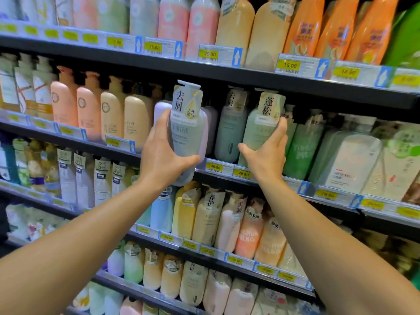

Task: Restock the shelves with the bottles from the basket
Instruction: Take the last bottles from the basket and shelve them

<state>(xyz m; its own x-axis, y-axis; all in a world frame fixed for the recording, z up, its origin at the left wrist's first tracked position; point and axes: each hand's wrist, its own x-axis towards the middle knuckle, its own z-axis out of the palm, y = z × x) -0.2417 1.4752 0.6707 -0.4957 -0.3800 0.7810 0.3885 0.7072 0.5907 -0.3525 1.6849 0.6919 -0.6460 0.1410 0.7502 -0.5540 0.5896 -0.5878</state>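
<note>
My left hand [163, 153] grips a pale grey-blue pump bottle [186, 123] with a yellow neck tag, held upright in front of the second shelf from the top, its base below the shelf edge. My right hand [267, 153] holds a pale green pump bottle [261, 128] that stands at the front of that shelf, thumb on its left side and fingers round its right. Between the two bottles stands another grey-blue bottle [229, 130]. A lilac bottle [161, 110] shows behind my left hand. The basket is out of view.
The black shelf edge [284, 180] carries yellow price tags. Peach and beige bottles [91, 108] fill the shelf to the left, green and white ones [350, 155] to the right. The shelf above [227, 71] hangs low over the pump heads. Lower shelves are packed with bottles.
</note>
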